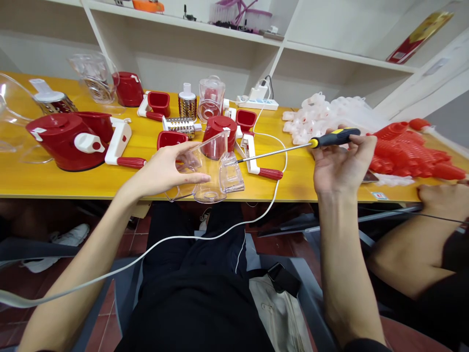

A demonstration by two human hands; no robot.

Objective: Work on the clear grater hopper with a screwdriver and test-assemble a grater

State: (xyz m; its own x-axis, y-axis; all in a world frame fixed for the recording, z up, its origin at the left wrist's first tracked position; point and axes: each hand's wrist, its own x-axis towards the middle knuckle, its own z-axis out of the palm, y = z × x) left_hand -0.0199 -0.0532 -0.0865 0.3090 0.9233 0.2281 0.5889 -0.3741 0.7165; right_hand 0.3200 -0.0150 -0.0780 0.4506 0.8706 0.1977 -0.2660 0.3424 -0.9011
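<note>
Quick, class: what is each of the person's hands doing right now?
Left hand: closed around the clear plastic funnel-shaped housing at the table edge.
Right hand: closed on the black-and-yellow-handled screwdriver, shaft pointing towards the housing.

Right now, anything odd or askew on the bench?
Mostly ordinary assembly clutter. One oddity: a white power cable runs off the yellow table's front edge and sags across the person's lap. The left hand holds a clear plastic housing; the right hand holds a yellow-and-black screwdriver.
</note>
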